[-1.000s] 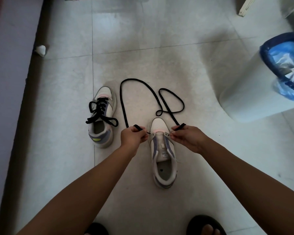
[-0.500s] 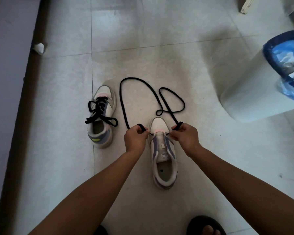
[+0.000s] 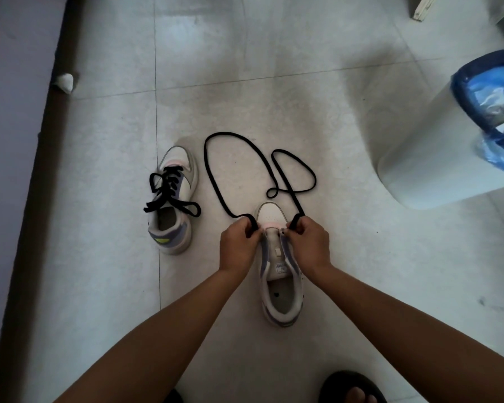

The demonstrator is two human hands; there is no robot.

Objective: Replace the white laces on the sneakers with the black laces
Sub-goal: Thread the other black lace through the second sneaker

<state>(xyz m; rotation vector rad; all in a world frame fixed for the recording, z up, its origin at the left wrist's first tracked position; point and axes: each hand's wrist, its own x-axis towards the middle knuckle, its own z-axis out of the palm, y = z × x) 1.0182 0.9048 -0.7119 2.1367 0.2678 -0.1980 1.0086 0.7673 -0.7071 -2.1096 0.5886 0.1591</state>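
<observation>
Head view: both hands pinch black lace over sneaker.

Both forearms are bare from the bottom edge of the view up to the wrists; no sleeve, cuff, watch, bracelet or ring shows on them. The left hand and the right hand are bare too, without gloves. Near the bottom edge, below the right forearm, a dark slipper with a rounded open front covers one foot, and bare toes stick out of it. Left of that slipper, a sliver of a second dark slipper shows at the edge of the view, too cut off to tell more.
</observation>
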